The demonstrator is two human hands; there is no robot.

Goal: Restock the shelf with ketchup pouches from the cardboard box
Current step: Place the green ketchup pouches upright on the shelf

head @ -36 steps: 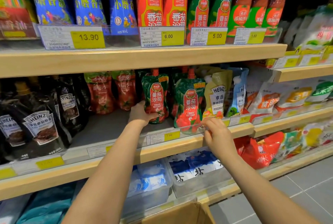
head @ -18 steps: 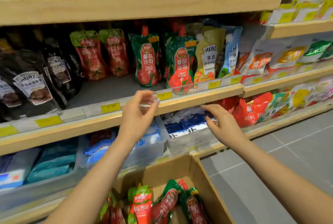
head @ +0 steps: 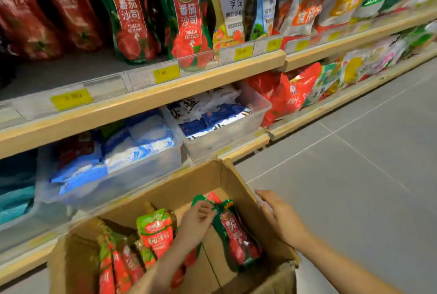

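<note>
An open cardboard box (head: 179, 187) stands on the floor below the shelves, with several ketchup pouches inside. My left hand (head: 196, 225) reaches into the box and its fingers close on the top of a dark green ketchup pouch (head: 236, 234) that leans against the box's right wall. A light green and red pouch (head: 156, 229) stands just left of that hand. My right hand (head: 281, 218) rests open on the box's right edge and holds nothing. On the wooden shelf (head: 165, 95) above stand two matching dark green ketchup pouches (head: 189, 24), with a bare patch of shelf to their left.
Red pouches (head: 47, 14) stand at the shelf's left, Heinz pouches (head: 231, 9) at its right. Clear bins (head: 222, 132) of blue and white packets sit on the lower shelf behind the box. Grey tiled floor (head: 354, 163) lies open to the right.
My view has tipped down from the shelf to the box. Both hands dropped from the shelf edge; the left has taken hold of a pouch in the box and the right reached the box's rim.
</note>
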